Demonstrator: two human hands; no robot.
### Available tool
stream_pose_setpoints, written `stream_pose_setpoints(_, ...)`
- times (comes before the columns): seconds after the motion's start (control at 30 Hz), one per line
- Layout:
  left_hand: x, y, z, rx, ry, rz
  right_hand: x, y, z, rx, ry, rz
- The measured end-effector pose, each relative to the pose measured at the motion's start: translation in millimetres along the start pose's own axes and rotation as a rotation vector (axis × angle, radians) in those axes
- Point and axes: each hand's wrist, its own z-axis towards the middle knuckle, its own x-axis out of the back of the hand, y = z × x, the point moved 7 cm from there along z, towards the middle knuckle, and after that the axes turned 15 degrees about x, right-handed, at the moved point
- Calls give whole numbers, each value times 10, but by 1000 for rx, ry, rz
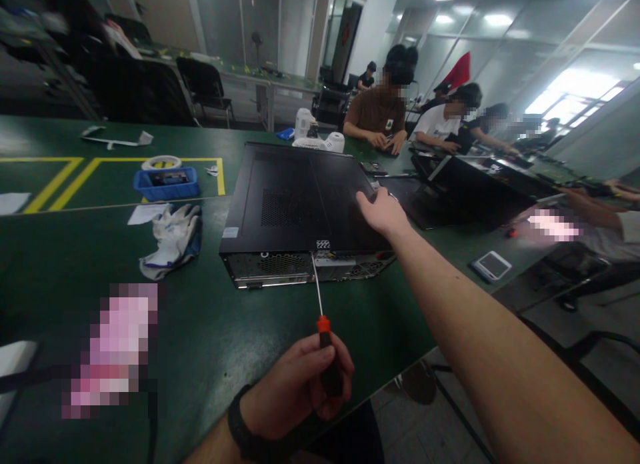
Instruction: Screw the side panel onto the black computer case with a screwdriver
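A black computer case (295, 197) lies flat on the green table, its metal back panel facing me. My left hand (313, 377) is wrapped round the orange and black handle of a screwdriver (319, 294). The screwdriver's shaft points away from me, and its tip meets the top edge of the back panel near the middle. My right hand (383, 209) grips the right side of the case, thumb on the top cover; the other fingers are partly hidden at the edge.
Left of the case are a pair of work gloves (173, 237), a blue bin (167, 184) with parts and a roll of tape (161, 163). A white bottle (303, 124) stands behind it. Another black case (493, 187) and a phone-like device (493, 267) are at right. Several people sit beyond.
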Motion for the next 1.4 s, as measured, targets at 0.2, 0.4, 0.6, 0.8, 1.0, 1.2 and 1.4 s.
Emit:
stream_pose_setpoints(0.2, -31, -16, -14, 48, -30, -28, 5, -7, -4, 2, 4, 4)
stream_pose_setpoints(0.4, -6, -17, -5, 7, -10, 52, 8, -14, -13, 3, 0, 11)
stream_pose_setpoints(0.6, 4, -18, 6, 18, -20, -18, 11, -12, -9, 7, 3, 12)
stream_pose_setpoints(0.8, 22, -40, -7, 53, 0, -4, 16, -11, -8, 4, 0, 11)
stream_pose_setpoints(1.0, 16, -36, 1, 23, 31, 56, 15, -15, -11, 5, 0, 6)
stream_pose_setpoints(1.2, 10, -41, 2, 48, -24, -33, 10, -19, -11, 0, -4, 10)
stream_pose_setpoints(1.4, -14, -39, -19, 63, -32, -6, 6, -13, 0, 5, 0, 9)
